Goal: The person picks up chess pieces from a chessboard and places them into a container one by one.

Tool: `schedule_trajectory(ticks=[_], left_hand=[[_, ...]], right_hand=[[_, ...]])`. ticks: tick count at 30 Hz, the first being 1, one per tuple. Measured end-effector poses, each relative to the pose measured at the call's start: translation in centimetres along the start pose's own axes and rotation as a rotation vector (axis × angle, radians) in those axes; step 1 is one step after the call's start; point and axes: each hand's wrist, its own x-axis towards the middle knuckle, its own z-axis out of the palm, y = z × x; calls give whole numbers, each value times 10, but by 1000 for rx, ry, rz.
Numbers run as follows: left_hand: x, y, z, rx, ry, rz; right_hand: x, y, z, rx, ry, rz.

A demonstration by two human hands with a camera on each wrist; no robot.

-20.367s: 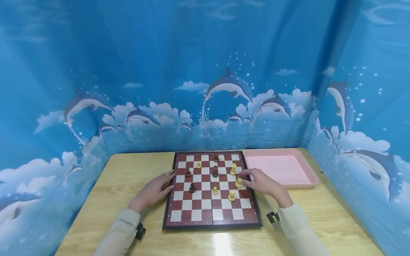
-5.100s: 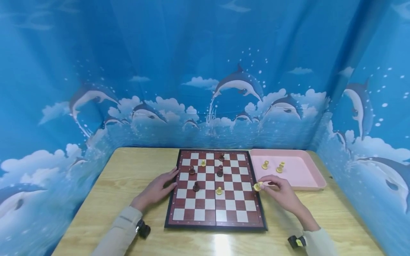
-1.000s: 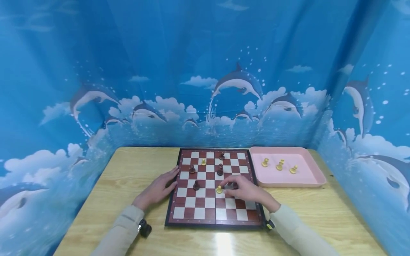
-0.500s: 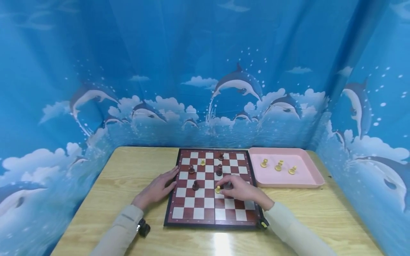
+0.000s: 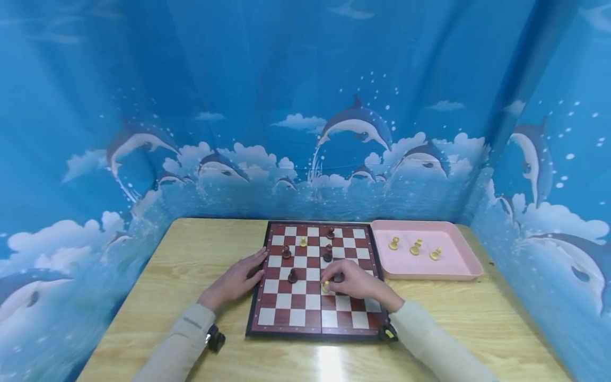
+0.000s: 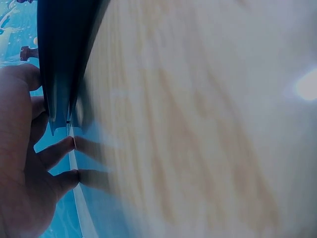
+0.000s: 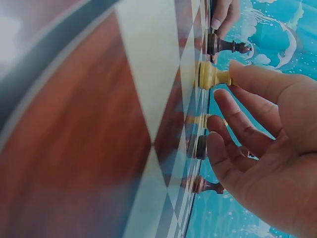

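On the chessboard (image 5: 297, 318) my right hand (image 5: 355, 281) pinches a yellow pawn (image 5: 325, 287) by its head between thumb and fingertips. The right wrist view shows that pawn (image 7: 208, 76) upright, its base at the board's surface, the other fingers loosely bent. My left hand (image 5: 234, 281) lies by the board's left edge, fingertips touching the frame (image 6: 62, 64). Dark chess pieces stand near: one (image 5: 293, 276) left of the pinched pawn, another (image 5: 328, 253) behind it. A second yellow pawn (image 5: 303, 242) stands farther back.
Right of the board, a pink tray (image 5: 458, 273) holds three yellow chess pieces (image 5: 416, 247). More dark pieces (image 5: 286, 252) stand on the board's far half. The wooden table (image 5: 200, 239) ends at a blue dolphin-print curtain (image 5: 229, 106).
Over the earlier frames, three yellow pieces went from the board's right side into the pink tray. In the last second, my right fingers closed on the pawn's head. The left hand stayed put.
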Motion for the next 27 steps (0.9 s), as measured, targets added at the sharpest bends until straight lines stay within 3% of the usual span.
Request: schedule_trajectory(ticks=[13, 20, 27], left_hand=[[0, -1, 2, -1, -6, -1], [0, -2, 2, -14, -9, -6], [1, -4, 1, -14, 1, 9]], right_hand=[[-5, -18, -9, 60, 32, -14], [-14, -11, -13, 78, 72, -15], [-30, 2, -27, 105, 171, 12]])
